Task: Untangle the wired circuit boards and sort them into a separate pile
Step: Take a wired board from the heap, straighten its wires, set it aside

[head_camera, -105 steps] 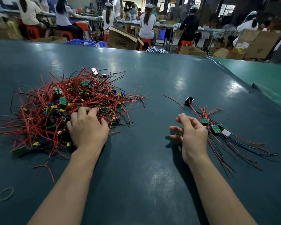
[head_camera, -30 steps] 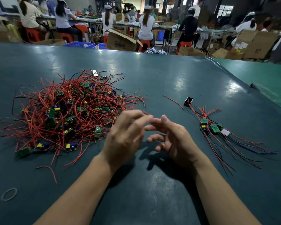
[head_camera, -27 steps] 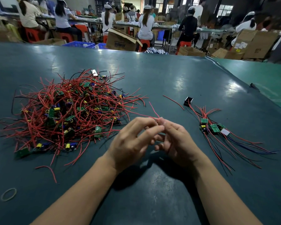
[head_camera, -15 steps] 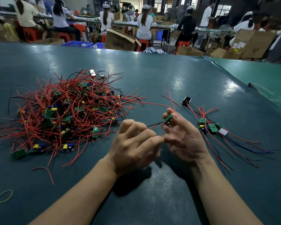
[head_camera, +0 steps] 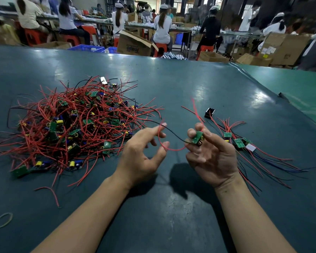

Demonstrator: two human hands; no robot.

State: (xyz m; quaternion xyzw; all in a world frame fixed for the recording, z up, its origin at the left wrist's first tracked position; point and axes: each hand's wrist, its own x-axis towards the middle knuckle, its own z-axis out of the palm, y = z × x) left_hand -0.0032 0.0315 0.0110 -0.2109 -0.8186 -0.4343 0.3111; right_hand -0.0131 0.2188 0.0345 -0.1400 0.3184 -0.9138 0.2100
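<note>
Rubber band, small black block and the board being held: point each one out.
rubber band (head_camera: 3,219), head view, on the band's left arc.
small black block (head_camera: 209,113), head view, on its front face.
circuit board (head_camera: 197,137), head view, on the green face, pinched by the right hand (head_camera: 211,157).

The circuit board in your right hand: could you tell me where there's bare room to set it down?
Bare table lies behind the sorted pile and between it and the tangled heap, under both hands. The heap's wires crowd the left.
</note>
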